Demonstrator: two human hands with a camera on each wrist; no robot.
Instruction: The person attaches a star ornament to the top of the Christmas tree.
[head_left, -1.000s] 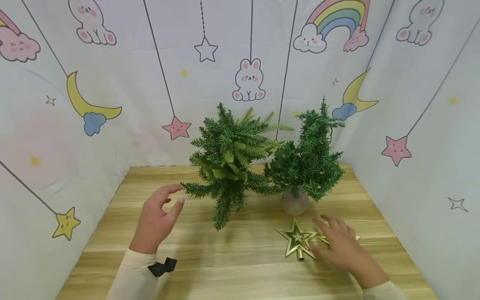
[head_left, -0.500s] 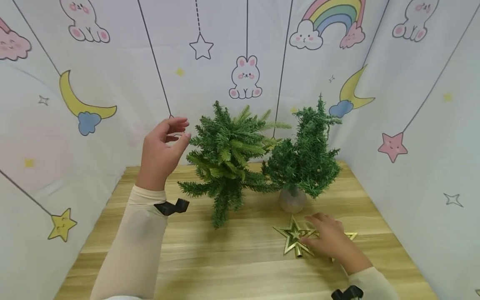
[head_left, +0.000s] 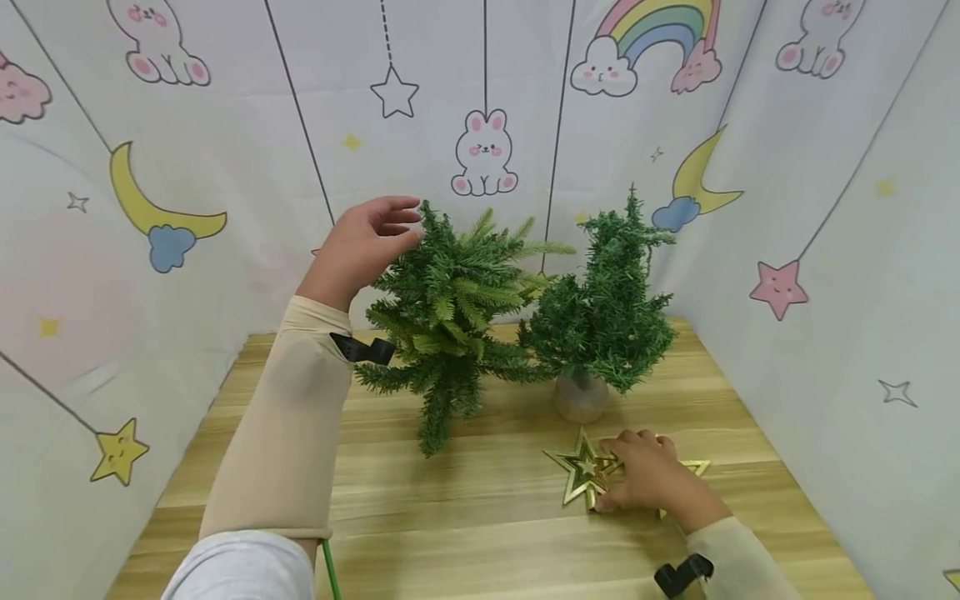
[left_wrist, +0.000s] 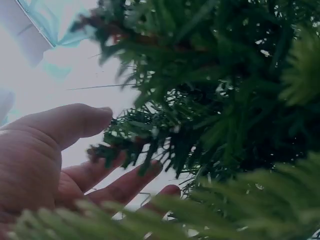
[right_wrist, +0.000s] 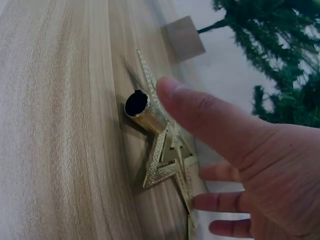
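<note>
My left hand (head_left: pixel 362 254) is at the upper left of a bushy artificial Christmas tree (head_left: pixel 450 312). In the left wrist view, branch tips (left_wrist: pixel 145 135) lie between the spread thumb and fingers, which are not closed on them. On the table, my right hand (head_left: pixel 651 477) is over the right side of a gold star tree topper (head_left: pixel 572 477). The right wrist view has its thumb beside the hollow socket (right_wrist: pixel 150 117) and the fingers past the star's far points, without a clear grip. Another gold star (head_left: pixel 697 467) is partly hidden under the right hand.
A second, darker small tree (head_left: pixel 626 325) on a round pale base (head_left: pixel 581 400) stands right of the first. The wooden table (head_left: pixel 465 542) meets printed cloth walls (head_left: pixel 420 150) at the back and both sides.
My left hand has risen from beside the lower branches to the tree's top and moved right. My right hand has shifted left, further over the star topper, uncovering part of the other star.
</note>
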